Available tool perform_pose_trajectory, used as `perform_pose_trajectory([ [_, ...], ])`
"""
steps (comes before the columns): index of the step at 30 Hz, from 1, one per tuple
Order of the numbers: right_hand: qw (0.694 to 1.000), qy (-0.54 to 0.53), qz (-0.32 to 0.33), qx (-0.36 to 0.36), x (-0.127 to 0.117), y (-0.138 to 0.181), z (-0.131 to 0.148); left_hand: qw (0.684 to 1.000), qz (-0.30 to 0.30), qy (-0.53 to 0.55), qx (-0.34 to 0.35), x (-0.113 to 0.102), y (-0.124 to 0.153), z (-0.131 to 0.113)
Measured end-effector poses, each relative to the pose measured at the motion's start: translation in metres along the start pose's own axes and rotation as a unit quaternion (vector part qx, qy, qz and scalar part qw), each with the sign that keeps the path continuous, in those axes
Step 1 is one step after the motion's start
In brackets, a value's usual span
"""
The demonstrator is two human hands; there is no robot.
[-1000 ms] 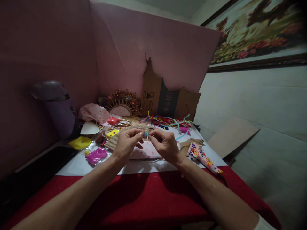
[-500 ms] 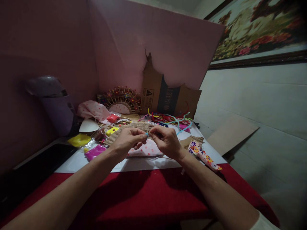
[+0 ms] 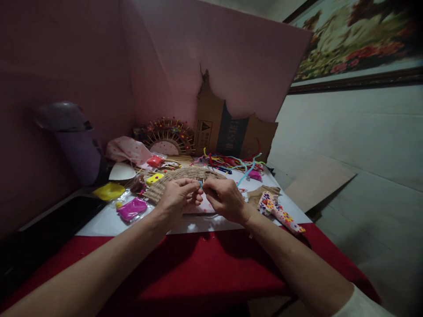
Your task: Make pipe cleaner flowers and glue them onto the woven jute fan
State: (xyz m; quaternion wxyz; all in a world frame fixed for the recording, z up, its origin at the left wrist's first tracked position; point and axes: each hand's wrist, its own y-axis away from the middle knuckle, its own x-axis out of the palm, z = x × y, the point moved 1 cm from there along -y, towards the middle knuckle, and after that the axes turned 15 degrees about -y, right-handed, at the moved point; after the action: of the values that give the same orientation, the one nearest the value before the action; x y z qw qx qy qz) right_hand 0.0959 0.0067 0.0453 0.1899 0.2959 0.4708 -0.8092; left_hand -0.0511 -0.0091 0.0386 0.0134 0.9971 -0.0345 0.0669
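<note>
Both hands meet above the table, fingertips nearly touching. Between thumb and forefinger my left hand (image 3: 180,196) pinches a small light-blue piece (image 3: 200,185), its exact kind too small to make out. My right hand (image 3: 226,198) is closed at that piece's other side; its fingertips are partly hidden and I cannot see clearly what they grip. Just beyond and below lies a curved fan-shaped panel wrapped in brown twine (image 3: 172,178). Its pink dotted cloth part (image 3: 206,206) shows beneath my hands.
Bright pipe cleaners (image 3: 246,165) lie behind on the right. A finished-looking fan with beaded sticks (image 3: 170,138) leans at the back beside torn cardboard (image 3: 211,123). Magenta clay (image 3: 132,209) and yellow clay (image 3: 109,192) packets sit left; a flower-patterned glue gun (image 3: 279,213) lies right.
My hands have shifted slightly, the right one turning more knuckles-up. They stay together at the light-blue piece. The view has moved a little.
</note>
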Motion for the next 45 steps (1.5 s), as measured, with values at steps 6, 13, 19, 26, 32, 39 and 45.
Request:
perform_pose_trajectory([
  [6,0.999,-0.028,-0.025,0.016,-0.004,-0.001,-0.004,0.996,0.038,-0.038,0.065,-0.003,-0.003,-0.001],
  [13,1.000,-0.006,0.005,0.005,-0.011,-0.002,-0.004,0.989,0.041,-0.109,0.088,-0.004,-0.002,-0.007],
  [19,0.999,-0.033,0.005,-0.018,-0.017,-0.003,-0.006,0.985,0.087,-0.116,0.092,-0.006,0.000,-0.013],
  [26,0.995,-0.074,0.006,-0.063,-0.018,-0.007,-0.008,0.985,0.108,-0.118,0.059,-0.007,-0.001,-0.014],
  [32,0.992,-0.121,-0.017,-0.040,-0.020,-0.009,-0.008,0.984,0.128,-0.114,0.053,-0.009,0.000,-0.017],
  [39,0.990,-0.134,-0.010,-0.047,-0.019,-0.008,-0.005,0.981,0.152,-0.108,0.049,-0.012,-0.001,-0.017],
  [45,0.993,-0.112,-0.008,-0.044,-0.015,-0.005,-0.010,0.981,0.151,-0.117,0.040,-0.010,0.001,-0.018],
])
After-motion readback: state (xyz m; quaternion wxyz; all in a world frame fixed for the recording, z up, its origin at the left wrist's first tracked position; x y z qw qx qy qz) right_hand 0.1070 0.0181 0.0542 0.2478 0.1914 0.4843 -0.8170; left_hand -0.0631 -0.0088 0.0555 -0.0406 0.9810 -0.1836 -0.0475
